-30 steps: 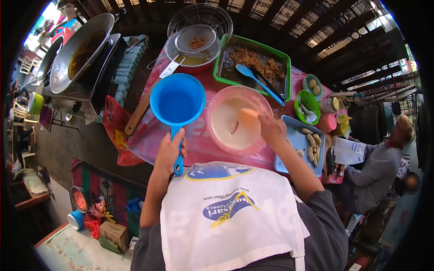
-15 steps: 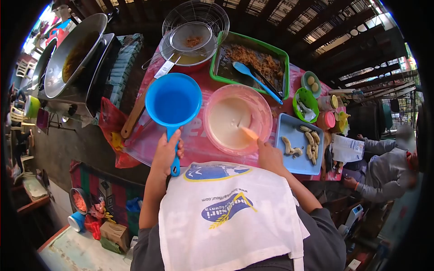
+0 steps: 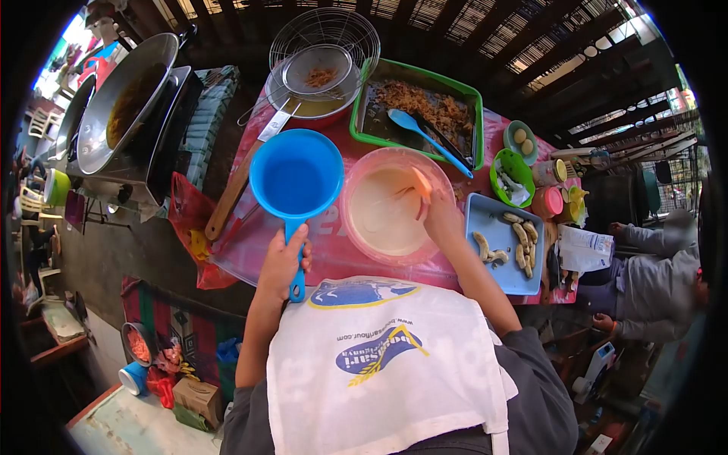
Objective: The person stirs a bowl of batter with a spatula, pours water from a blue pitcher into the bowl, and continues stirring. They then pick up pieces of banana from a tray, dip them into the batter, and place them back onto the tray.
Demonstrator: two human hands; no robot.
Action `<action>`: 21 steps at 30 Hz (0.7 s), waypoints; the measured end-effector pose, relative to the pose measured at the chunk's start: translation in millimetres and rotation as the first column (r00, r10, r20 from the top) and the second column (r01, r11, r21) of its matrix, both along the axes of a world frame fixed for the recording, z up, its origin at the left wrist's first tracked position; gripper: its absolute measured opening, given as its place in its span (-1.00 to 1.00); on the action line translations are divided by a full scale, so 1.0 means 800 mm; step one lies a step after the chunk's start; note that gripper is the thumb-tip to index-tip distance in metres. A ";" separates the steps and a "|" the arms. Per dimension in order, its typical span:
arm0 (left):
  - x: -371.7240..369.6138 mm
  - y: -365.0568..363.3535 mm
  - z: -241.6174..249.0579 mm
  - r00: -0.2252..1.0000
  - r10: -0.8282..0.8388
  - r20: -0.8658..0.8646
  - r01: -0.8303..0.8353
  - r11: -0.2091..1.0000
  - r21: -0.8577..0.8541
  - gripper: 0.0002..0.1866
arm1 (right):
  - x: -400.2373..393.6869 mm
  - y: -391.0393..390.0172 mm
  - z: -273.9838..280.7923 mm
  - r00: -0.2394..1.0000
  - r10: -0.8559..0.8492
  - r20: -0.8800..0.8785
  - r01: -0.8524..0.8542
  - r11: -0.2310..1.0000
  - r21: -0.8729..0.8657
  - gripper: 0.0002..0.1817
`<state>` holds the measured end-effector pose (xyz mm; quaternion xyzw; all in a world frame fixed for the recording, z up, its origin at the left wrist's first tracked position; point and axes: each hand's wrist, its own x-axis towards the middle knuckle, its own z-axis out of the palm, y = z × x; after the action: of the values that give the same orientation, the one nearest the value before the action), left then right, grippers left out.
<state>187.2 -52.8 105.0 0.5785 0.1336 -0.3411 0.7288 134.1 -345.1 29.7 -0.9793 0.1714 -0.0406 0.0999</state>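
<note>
here, blue scoop (image 3: 296, 179) gripped by its handle in the left hand (image 3: 283, 258), held beside the pink batter bowl (image 3: 394, 203), orange spatula (image 3: 422, 184) clasped by the right hand (image 3: 442, 220) over the batter, blue tray (image 3: 503, 241) just right.

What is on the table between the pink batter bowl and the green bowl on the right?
In the head view, only bare red tablecloth lies between the pink batter bowl and the green bowl. The blue tray of banana pieces sits just below that gap.
</note>
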 end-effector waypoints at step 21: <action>0.000 -0.002 -0.001 1.000 0.010 -0.012 -0.009 0.999 0.039 -0.71 | -0.021 0.008 0.061 0.819 0.524 -0.236 -0.525 0.849 0.060 -0.68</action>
<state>187.6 -54.3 103.9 0.5898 0.1472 -0.3385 0.7183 117.6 -339.0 78.6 -0.9863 -0.0938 0.1079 0.0816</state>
